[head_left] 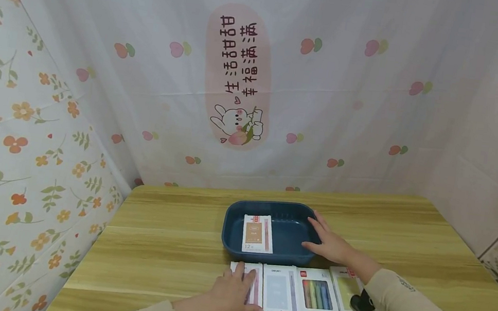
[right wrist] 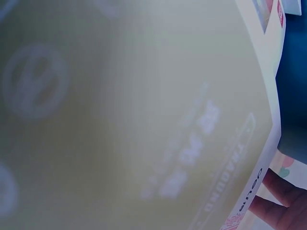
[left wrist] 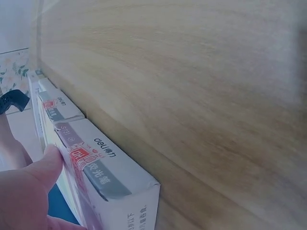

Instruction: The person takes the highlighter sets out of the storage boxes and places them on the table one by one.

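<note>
My left hand (head_left: 229, 296) rests on the leftmost white box (head_left: 255, 291), fingers spread over its top and the thumb near its right edge. In the left wrist view the thumb lies against the printed face of a Deli carton (left wrist: 115, 163). At the right side of a dark blue plastic basin (head_left: 293, 233), my right hand (head_left: 324, 242) reaches over the rim with fingers extended and apart. Inside the basin, on its left side, lies a white box with an orange-brown panel (head_left: 254, 233). A box with a pale yellow-green panel (right wrist: 144, 105) fills much of the right wrist view.
Beside the leftmost box lie a box with a pale blue panel (head_left: 278, 294), a windowed box of coloured sticks (head_left: 317, 299) and a yellow-green box (head_left: 344, 289), in a row before the basin. The wooden table (head_left: 149, 247) meets a patterned curtain (head_left: 142, 111) behind.
</note>
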Demonstrator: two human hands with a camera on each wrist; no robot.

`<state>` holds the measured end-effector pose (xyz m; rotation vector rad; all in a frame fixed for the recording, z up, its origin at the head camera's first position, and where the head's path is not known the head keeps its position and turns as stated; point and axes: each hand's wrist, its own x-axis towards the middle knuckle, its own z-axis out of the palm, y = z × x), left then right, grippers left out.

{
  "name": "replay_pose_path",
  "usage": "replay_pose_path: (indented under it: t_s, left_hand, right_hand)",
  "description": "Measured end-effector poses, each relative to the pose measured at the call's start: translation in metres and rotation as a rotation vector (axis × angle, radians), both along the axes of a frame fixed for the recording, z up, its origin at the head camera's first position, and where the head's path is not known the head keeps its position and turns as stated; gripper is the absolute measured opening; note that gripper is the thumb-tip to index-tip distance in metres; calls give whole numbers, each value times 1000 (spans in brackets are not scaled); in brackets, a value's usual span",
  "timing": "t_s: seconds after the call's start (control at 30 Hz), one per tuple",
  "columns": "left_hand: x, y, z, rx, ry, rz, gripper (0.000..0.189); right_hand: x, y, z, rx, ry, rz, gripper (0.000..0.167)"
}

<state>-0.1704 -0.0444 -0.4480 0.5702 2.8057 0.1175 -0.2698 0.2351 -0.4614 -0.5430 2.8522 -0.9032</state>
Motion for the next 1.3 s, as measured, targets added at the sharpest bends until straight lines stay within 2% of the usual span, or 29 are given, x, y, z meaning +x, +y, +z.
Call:
replay_pose_path:
  t_s: [0.27, 0.43, 0.57, 0.8, 0.97, 1.17, 1.3]
  left_hand:
    - [1, 0, 8, -91, 115, -61, 76]
    - [0, 1, 15, -91, 111, -85, 75]
    - [-3, 3, 24, -76, 125, -106, 74]
    - [-9, 9, 45, -53, 216, -139, 69]
    - [-24, 16, 56, -37, 289, -124, 69]
    - [-50, 23, 63, 6, 247, -69, 69]
    - [-69, 26, 62, 13, 204, -50, 69]
  right_hand:
    - [-1, 0, -1, -10, 3, 4, 79]
    - [-1, 0, -1, -4, 9, 8, 79]
    - [0, 0, 0, -10, 2, 3, 79]
    - [0, -1, 0, -2, -6, 4, 79]
    - [0, -1, 0, -5, -18, -4, 80]
    - [-1, -1, 1, -1, -8, 2, 79]
    - [0, -1, 1, -4, -9, 2, 79]
